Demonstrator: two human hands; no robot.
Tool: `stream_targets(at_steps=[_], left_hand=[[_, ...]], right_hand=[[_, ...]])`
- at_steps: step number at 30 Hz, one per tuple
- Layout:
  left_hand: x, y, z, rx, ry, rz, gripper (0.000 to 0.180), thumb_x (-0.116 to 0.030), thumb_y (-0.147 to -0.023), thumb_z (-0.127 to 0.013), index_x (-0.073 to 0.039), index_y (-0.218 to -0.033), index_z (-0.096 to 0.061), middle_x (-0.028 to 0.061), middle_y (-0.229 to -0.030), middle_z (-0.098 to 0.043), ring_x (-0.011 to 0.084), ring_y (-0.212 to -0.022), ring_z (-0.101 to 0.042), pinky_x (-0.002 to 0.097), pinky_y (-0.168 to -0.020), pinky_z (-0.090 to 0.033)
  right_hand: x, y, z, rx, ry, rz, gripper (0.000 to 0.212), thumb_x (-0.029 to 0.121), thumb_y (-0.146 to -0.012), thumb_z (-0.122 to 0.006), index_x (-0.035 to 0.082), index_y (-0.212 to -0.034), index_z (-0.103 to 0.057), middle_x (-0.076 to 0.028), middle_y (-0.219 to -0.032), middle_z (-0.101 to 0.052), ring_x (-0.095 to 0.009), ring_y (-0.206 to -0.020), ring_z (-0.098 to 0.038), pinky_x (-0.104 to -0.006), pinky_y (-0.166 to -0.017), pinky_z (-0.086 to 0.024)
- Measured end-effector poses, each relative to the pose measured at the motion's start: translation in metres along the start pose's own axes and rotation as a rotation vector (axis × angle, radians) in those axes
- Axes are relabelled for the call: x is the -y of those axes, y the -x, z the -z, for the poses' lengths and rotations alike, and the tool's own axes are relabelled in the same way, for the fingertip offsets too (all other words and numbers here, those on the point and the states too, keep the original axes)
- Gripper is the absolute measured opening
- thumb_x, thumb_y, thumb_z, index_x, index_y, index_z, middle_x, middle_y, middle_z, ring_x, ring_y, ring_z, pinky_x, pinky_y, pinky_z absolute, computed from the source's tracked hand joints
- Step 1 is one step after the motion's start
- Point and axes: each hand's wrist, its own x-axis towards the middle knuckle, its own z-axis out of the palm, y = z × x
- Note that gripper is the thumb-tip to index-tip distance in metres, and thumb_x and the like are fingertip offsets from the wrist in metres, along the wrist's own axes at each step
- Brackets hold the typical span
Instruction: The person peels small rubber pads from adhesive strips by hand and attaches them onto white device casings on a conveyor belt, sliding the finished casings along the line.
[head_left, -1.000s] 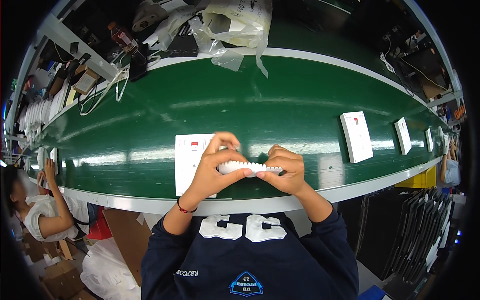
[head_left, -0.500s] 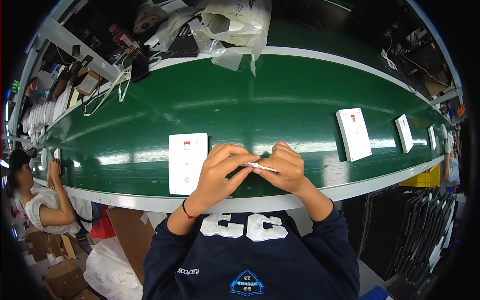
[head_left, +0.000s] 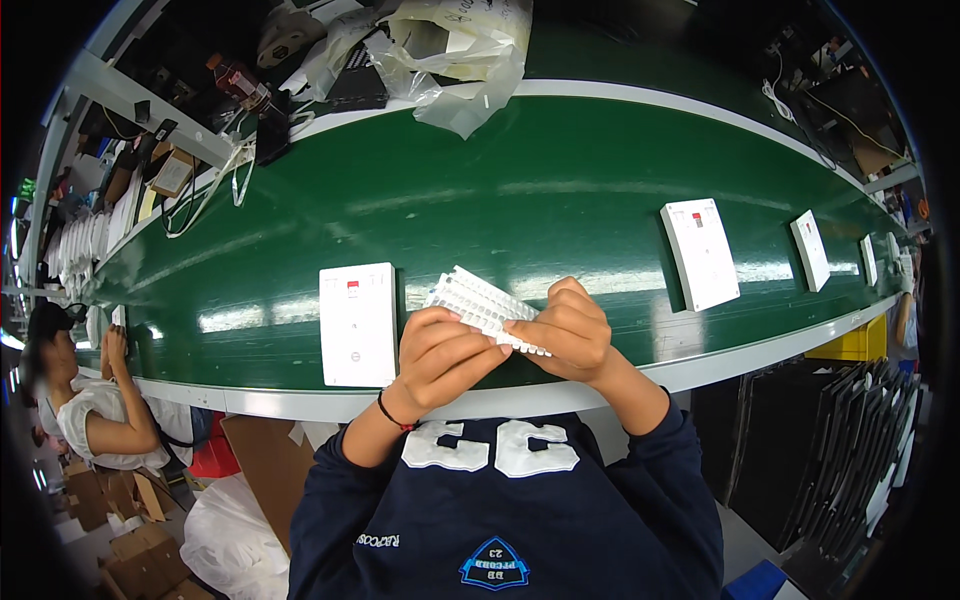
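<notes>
Between my hands is a white sheet carrying rows of small pale tabs, like a sheet of stickers; its exact kind is unclear. My left hand pinches its near left part, fingers closed over the lower edge. On the right side, the thumb and curled fingers of my right hand grip the same sheet. It is tilted above the green work surface. Just left of my left hand lies a flat white rectangular box with a small red window near its far end.
More such white boxes lie to the right, one nearer and one farther. A clear plastic bag overhangs the far edge. At far left a co-worker handles another white piece. Black panels stand below the table at right.
The sheet, seen almost edge-on before, now shows its broad face with its rows of tabs. Both hands keep hold of it. The nearby white boxes appear slightly farther left in the view.
</notes>
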Motion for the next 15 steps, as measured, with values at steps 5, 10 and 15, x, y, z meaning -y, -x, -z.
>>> stream_targets(at_steps=[5, 10, 15], left_hand=[[-0.004, 0.007, 0.005, 0.037, -0.048, -0.113, 0.03, -0.004, -0.069, -0.067, -0.017, -0.094, -0.061, -0.0021, -0.088, -0.059, 0.0142, -0.08, -0.05, 0.03, -0.076, -0.043], [-0.007, 0.011, 0.001, -0.011, -0.084, -0.23, 0.04, -0.01, -0.069, -0.069, -0.021, -0.105, -0.056, -0.0016, -0.092, -0.058, 0.015, -0.088, -0.048, 0.0305, -0.079, -0.041], [0.0, 0.005, -0.01, -0.246, -0.19, -0.2, 0.04, -0.013, -0.07, -0.07, -0.024, -0.106, -0.057, -0.002, -0.097, -0.058, 0.0146, -0.094, -0.045, 0.029, -0.082, -0.039]], right_hand=[[0.002, -0.002, 0.005, -0.032, 0.034, 0.069, 0.01, -0.001, -0.066, -0.067, 0.006, -0.073, -0.066, 0.002, -0.061, -0.048, -0.012, -0.055, -0.037, -0.0264, -0.06, -0.038], [0.003, -0.001, 0.01, -0.051, 0.036, 0.105, 0.011, 0.0, -0.066, -0.068, 0.008, -0.073, -0.067, 0.003, -0.064, -0.05, -0.011, -0.056, -0.038, -0.0266, -0.062, -0.038], [0.001, 0.001, 0.016, -0.08, 0.062, 0.125, 0.009, 0.004, -0.069, -0.067, 0.01, -0.075, -0.069, 0.002, -0.068, -0.054, -0.011, -0.059, -0.04, -0.0272, -0.063, -0.038]])
